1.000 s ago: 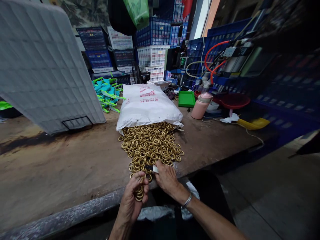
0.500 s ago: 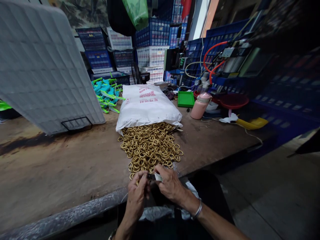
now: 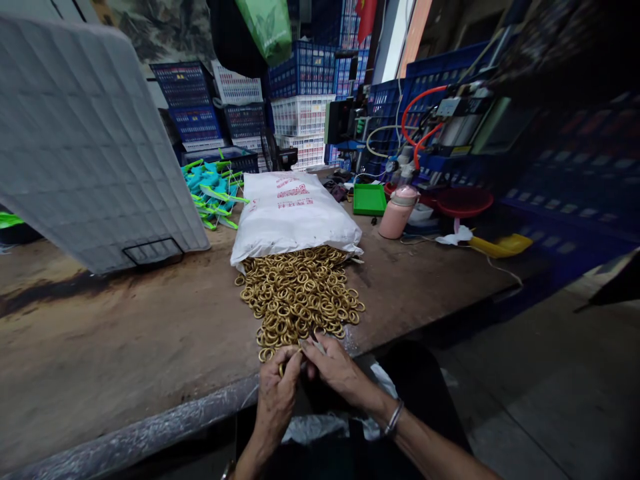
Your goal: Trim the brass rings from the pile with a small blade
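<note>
My left hand (image 3: pixel 277 387) is closed in a pinch at the table's front edge, holding a brass-coloured ring (image 3: pixel 281 369) that shows in part between thumb and fingers. Close against it, my right hand (image 3: pixel 341 375) is closed too, gripping a small pale flat piece (image 3: pixel 319 347) whose kind I cannot make out. The fingertips of both hands meet and hide what lies between them. Just beyond them spreads a heap of brass-coloured rings (image 3: pixel 300 293), spilling from the mouth of a white sack (image 3: pixel 300 223) with red print.
A tall pale ribbed panel (image 3: pixel 100 147) stands on the table (image 3: pixel 150 347) at left. Blue and green plastic pieces (image 3: pixel 213 190) lie behind it. To the right are a green tray (image 3: pixel 369 200), a pink bottle (image 3: pixel 399 212), a red dish (image 3: pixel 463 200) and a yellow scoop (image 3: pixel 503 245).
My hands have drawn together at the fingertips. The dark thing seen between them before is now hidden, and the pale piece in my right hand shows less.
</note>
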`<state>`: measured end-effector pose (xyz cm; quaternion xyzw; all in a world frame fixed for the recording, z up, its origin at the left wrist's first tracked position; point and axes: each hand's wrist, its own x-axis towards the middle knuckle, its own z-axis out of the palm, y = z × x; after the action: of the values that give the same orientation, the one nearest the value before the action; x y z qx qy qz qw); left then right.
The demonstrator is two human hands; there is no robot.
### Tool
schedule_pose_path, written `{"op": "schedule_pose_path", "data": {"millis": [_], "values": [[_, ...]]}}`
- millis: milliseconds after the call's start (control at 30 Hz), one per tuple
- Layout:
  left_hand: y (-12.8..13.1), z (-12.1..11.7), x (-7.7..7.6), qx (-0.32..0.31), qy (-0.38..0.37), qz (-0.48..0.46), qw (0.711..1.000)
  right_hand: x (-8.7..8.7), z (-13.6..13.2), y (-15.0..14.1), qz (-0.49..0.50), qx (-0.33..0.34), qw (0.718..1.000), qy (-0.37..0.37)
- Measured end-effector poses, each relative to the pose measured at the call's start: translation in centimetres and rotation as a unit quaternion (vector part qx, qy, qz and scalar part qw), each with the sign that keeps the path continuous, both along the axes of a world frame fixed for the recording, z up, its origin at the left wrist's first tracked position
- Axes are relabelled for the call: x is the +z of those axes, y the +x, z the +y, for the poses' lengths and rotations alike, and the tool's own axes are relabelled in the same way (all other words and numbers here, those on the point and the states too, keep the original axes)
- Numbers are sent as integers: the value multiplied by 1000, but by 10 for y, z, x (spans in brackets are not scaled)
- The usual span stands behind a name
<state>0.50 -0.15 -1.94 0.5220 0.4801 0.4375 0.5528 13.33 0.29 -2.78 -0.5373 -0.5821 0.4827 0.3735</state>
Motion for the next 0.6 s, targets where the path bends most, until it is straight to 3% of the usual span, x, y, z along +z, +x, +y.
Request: {"op": "schedule_pose_path", "data": {"millis": [167,333,467,600], "values": [[-2,-1,-4,-11,-54,-23,998,-3,3,-2,22,-25,999,-20],[-1,-3,-7,12,-139,-50,989,3,6,-5,-51,-61,997,22],[-1,-2,-9,16,-135,-58,989,5,6,-6,-97,-52,992,56],[-2,-3,-7,9,-140,-56,989,6,6,-7,-72,-48,995,40]]}}
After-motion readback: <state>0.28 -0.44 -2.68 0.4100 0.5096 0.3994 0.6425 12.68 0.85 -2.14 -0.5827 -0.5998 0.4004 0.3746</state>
